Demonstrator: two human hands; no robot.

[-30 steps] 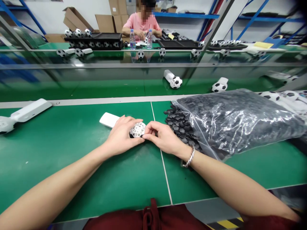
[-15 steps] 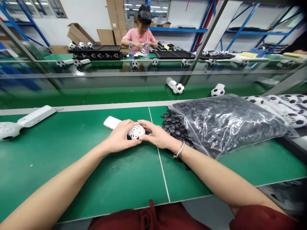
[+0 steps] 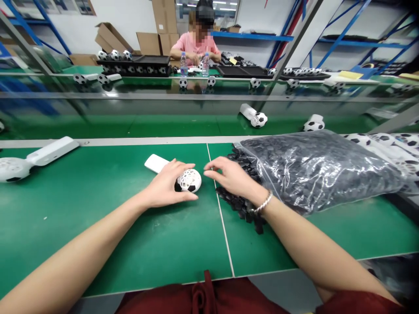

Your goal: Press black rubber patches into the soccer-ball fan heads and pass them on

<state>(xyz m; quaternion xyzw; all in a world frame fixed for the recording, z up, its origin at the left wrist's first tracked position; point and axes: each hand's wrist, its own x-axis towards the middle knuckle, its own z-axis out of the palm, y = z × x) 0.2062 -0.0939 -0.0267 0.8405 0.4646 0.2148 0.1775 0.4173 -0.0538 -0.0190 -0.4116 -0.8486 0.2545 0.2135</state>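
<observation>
My left hand (image 3: 168, 184) is curled around the ball end of a white device with a soccer-ball head (image 3: 190, 180), thumb on the near side and fingers on the far side. The head has an openwork lattice and black patches. Its white handle (image 3: 156, 163) sticks out behind that hand, lying toward the far left. My right hand (image 3: 231, 174) is just right of the ball, apart from it, with thumb and forefinger slightly parted and nothing visible between them. Beneath and beside my right wrist lies a pile of small black pieces (image 3: 240, 205).
A clear plastic bag (image 3: 324, 170) full of black pieces lies at right, beside more ball-headed devices (image 3: 386, 140). Another white device (image 3: 52, 150) lies at left. Two more (image 3: 258, 120) (image 3: 314, 123) sit on the green belt (image 3: 157, 124) beyond. A co-worker (image 3: 196, 46) sits opposite.
My right hand has let go of the ball and moved right, toward the black pieces. My left hand stays on the ball, and more of the ball now shows. The view has shifted slightly.
</observation>
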